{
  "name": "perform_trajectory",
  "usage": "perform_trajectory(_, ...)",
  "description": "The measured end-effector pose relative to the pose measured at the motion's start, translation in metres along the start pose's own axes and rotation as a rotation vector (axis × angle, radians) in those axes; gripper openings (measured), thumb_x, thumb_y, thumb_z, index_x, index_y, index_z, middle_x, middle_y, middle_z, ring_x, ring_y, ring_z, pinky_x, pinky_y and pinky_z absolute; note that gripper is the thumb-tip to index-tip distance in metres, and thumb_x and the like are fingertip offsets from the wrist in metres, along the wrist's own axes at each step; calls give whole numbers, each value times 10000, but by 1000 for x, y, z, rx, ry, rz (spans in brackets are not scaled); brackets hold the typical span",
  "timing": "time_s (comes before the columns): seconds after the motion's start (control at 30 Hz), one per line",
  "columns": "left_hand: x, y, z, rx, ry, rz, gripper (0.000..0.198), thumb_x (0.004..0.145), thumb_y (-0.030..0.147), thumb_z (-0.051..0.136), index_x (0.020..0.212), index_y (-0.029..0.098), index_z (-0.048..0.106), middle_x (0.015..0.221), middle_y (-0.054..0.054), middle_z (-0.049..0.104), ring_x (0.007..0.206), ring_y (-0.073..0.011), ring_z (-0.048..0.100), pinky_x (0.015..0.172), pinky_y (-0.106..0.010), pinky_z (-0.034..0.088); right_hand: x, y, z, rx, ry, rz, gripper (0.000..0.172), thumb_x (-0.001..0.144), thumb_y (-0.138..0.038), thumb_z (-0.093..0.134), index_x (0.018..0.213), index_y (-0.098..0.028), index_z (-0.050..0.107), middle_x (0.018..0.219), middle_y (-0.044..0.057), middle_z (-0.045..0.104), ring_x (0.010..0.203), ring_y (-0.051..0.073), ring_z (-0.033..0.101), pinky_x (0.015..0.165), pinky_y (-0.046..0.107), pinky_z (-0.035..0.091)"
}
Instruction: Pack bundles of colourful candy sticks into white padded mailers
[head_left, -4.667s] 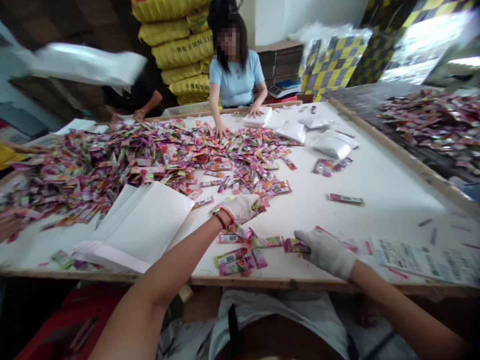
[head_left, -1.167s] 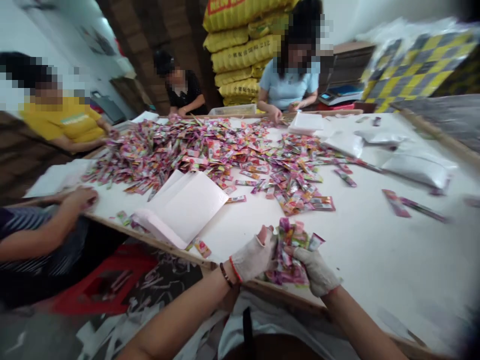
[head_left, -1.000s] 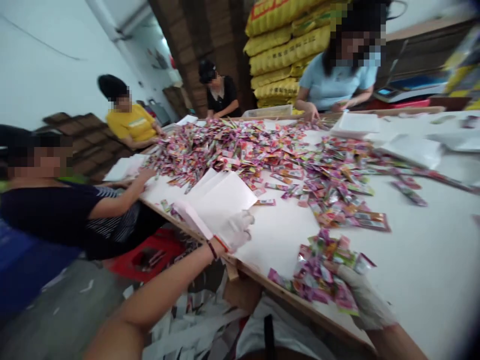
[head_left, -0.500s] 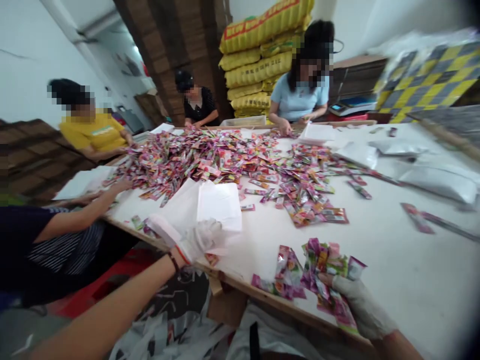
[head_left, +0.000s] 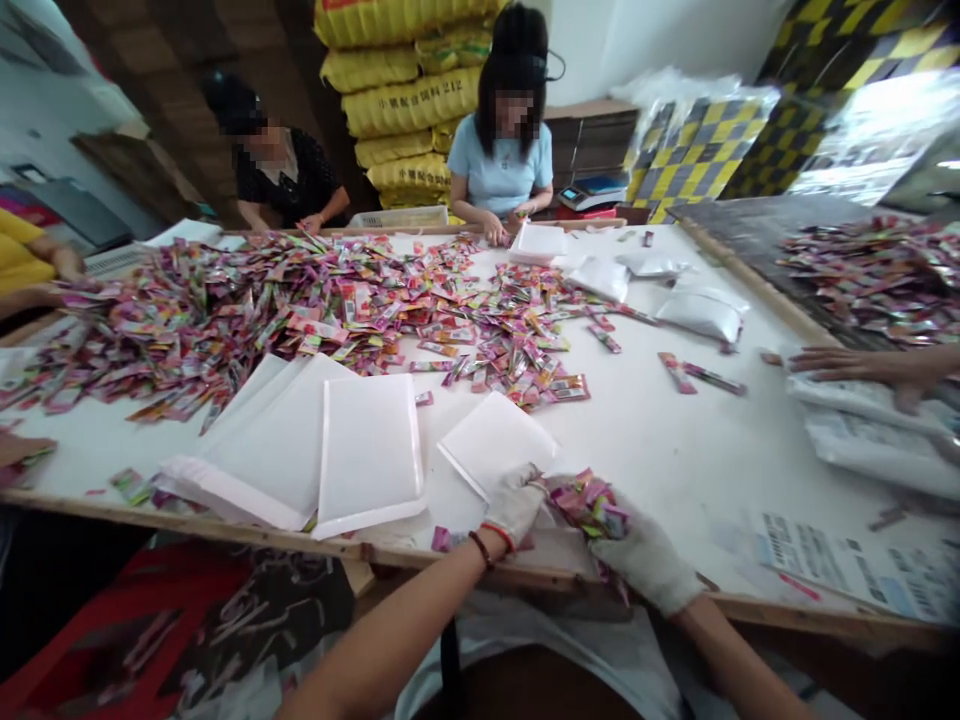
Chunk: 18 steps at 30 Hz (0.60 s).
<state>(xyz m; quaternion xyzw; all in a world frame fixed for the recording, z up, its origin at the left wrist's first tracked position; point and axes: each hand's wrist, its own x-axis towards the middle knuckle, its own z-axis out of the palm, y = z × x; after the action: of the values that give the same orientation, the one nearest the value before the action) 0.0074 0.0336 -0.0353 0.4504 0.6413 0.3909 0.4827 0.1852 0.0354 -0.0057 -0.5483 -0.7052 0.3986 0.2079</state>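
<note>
My left hand (head_left: 516, 508), in a white glove, is closed on the near corner of a white padded envelope (head_left: 495, 442) lying at the table's front edge. Close to its right, my gloved right hand (head_left: 646, 560) is wrapped round a bunch of small pink, purple and green sachets (head_left: 589, 503). This bunch is at the envelope's near end; whether any sachets are inside cannot be seen. Left of my hands lies another white envelope (head_left: 371, 450), overlapping a fanned stack of envelopes (head_left: 262, 440).
A big heap of sachets (head_left: 285, 290) covers the table's far left and middle. Filled white packets (head_left: 701, 308) lie at the right. A co-worker's hand (head_left: 862, 370) rests on white packages (head_left: 885, 440) there. Other people sit across the table, and yellow sacks (head_left: 412, 105) are stacked behind.
My view has turned right. My left hand has taken an envelope from the stack and moved it right. My right hand has gathered the sachets and brought them beside it.
</note>
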Motion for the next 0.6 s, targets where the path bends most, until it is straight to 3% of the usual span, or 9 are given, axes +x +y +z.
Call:
perform_trajectory(0.07,0,-2,-2,-139,-2,-53,179,787,222,449,796,128,602,662,13,574,616,-100,494,601,-203,405,3,-2,3,-120,-17,-94,592,557,-173,563,1149,-177,570,1009,112,683,894,254,647,814,362,500)
perform_trajectory(0.13,-5,-2,-3,-147,-24,-6,174,777,202,442,774,126,600,666,6,570,629,-106,493,607,-208,399,9,-9,2,-149,-75,-181,540,560,-160,552,1099,-170,590,1026,114,672,911,250,636,829,351,484)
perform_trajectory(0.3,-15,12,-10,172,26,281,138,752,151,455,659,145,556,646,18,512,653,-106,456,640,-221,360,29,-19,-2,-112,-273,15,387,604,-182,558,984,-186,629,852,38,705,750,195,644,691,279,488)
perform_trajectory(0.47,-12,38,-3,72,89,171,210,833,229,411,692,145,542,645,11,533,613,-105,472,576,-210,361,41,-32,5,-445,-293,-100,361,645,-191,550,995,-191,638,915,90,703,798,216,644,686,285,445)
perform_trajectory(0.6,-23,45,13,444,185,397,182,845,210,419,774,173,582,757,-34,602,718,-145,537,676,-248,387,53,-46,2,-638,-468,-75,185,613,-263,613,759,-159,660,718,117,687,662,229,631,559,278,396)
